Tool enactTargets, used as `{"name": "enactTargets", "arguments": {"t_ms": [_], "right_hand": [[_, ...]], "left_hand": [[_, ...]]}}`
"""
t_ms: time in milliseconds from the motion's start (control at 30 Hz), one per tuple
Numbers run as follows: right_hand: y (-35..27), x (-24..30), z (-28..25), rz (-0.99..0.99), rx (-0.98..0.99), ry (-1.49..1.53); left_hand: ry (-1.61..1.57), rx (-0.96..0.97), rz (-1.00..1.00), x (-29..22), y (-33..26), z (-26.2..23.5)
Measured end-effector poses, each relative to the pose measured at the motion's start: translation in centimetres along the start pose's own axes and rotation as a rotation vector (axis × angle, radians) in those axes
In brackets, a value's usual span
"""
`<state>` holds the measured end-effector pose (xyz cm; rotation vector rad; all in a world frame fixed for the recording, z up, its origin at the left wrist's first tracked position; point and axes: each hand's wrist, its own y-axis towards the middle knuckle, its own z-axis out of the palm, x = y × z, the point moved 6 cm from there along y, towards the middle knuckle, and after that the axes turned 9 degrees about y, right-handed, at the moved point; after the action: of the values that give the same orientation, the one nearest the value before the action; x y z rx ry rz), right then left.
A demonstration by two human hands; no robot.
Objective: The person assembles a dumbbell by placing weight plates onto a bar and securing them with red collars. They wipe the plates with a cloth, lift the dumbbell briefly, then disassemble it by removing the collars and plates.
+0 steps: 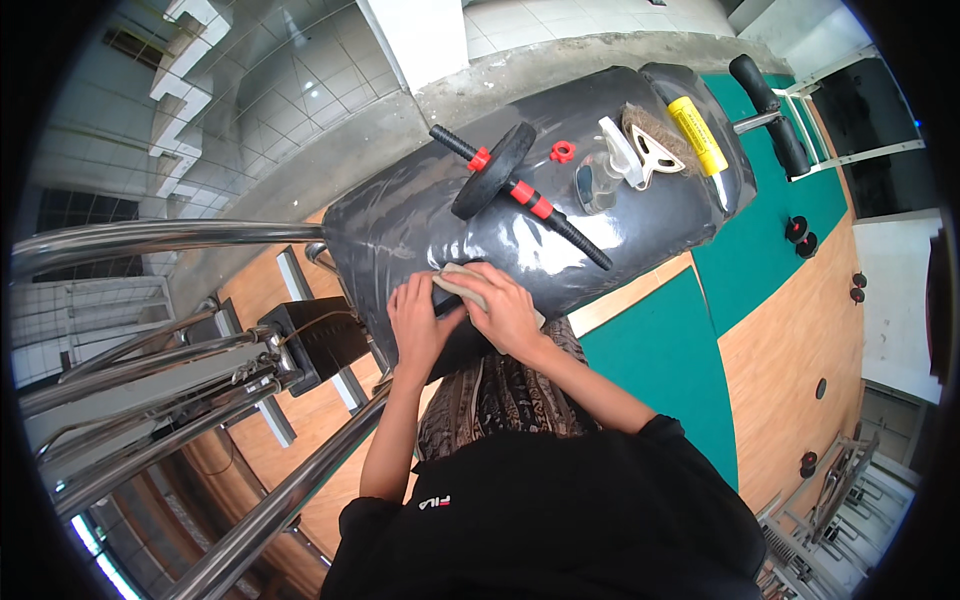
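Close in front of my body, both hands meet over the near edge of a black padded bench (pixel 400 230). My right hand (pixel 503 315) is closed on a beige cloth (pixel 462 276), pressing it against a dark object (pixel 445 300). My left hand (pixel 415 318) grips that dark object from the left; mostly covered by fingers, its kind cannot be told. Farther up the bench lies a black threaded dumbbell bar (pixel 580 240) with red collars and one black weight plate (pixel 494 170) on it. A loose red star-shaped collar nut (pixel 563 151) sits beyond.
Right of the nut are a clear spray bottle (pixel 603 180), a white-handled brush (pixel 655 155) and a yellow canister (pixel 697 135). Chrome rails (pixel 170 238) of a machine run along the left. Small dumbbells (pixel 800 237) rest on the green mat (pixel 660 350) and wooden floor at right.
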<state>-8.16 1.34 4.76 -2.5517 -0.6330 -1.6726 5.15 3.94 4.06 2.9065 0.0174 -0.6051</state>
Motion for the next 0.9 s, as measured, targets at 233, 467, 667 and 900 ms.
{"name": "enactTargets", "arguments": {"t_ms": [233, 467, 667, 900], "right_hand": [[1.2, -1.8, -0.3, 0.27, -0.103, 0.064], [-0.4, 3.8, 4.2, -0.19, 0.109, -0.104], [1.6, -2.1, 0.7, 0.208, -0.069, 0.115], [0.8, 2.4, 2.7, -0.027, 0.075, 0.098]], "left_hand": [[-0.142, -0.056, -0.193, 3.6, -1.7, -0.1], [-0.215, -0.073, -0.205, 5.1, -3.0, 0.6], [-0.316, -0.118, -0.299, 5.4, -3.3, 0.1], [-0.557, -0.196, -0.25, 5.4, -2.8, 0.7]]}}
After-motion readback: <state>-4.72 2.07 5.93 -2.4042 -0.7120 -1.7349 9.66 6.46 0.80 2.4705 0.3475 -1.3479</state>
